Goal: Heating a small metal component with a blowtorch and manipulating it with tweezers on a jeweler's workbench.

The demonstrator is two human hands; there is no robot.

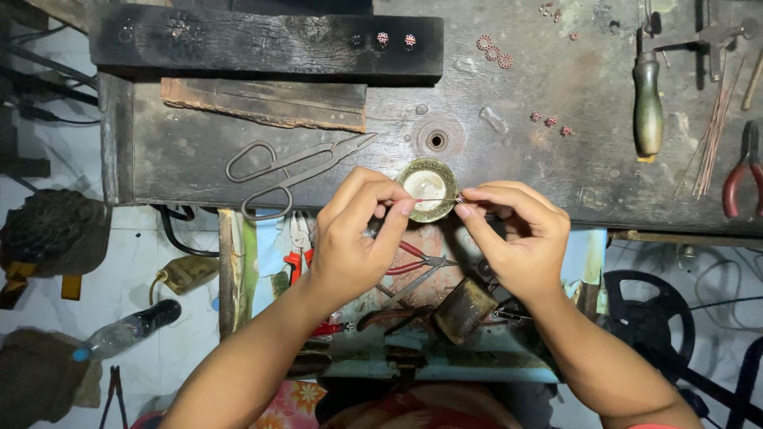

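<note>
My left hand [355,234] and my right hand [514,234] meet at the front edge of a dark, worn workbench [556,171]. Their fingertips pinch a thin, small metal piece between them, just in front of a small round brass dish [427,190] with a pale inside. The piece itself is too small to make out. Both hands hover over an open drawer [445,361] of tools below the bench edge.
Metal shears [290,169] lie left of the dish. A dark wooden block [262,44] and a flat slab [266,103] sit behind. Small red-and-white ring pieces [493,52] are scattered on the bench. A green-handled tool [648,99], thin rods and red pliers [743,171] lie at right.
</note>
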